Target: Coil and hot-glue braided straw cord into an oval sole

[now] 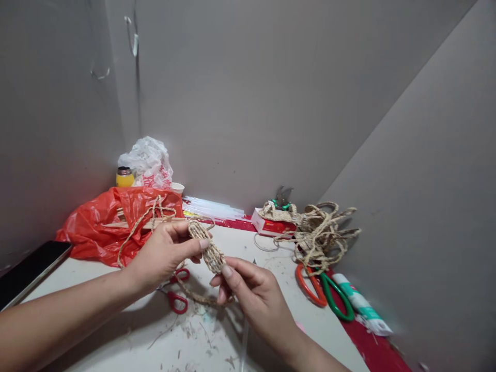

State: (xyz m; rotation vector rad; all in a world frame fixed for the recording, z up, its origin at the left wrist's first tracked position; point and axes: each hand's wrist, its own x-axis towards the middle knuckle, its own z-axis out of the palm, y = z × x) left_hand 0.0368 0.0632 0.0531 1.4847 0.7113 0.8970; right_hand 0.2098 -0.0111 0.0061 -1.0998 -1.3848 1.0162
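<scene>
Between my two hands is a small oblong piece of coiled straw rope, tilted down to the right. My left hand pinches its upper end, thumb on top and fingers behind. At the lower end, my right hand grips it between thumb and fingers. A loose braided cord hangs below the piece and runs to my right hand. Another length of cord loops behind my left hand over the red bag. Below my hands lie red-handled scissors, partly hidden by the cord and my left hand.
Left, a red plastic bag holds thin strips, near a black phone. Glue sticks lie at the back. A rope bundle, large orange-and-green-handled shears and a white-green roll line the right. Fibre scraps litter the white tabletop.
</scene>
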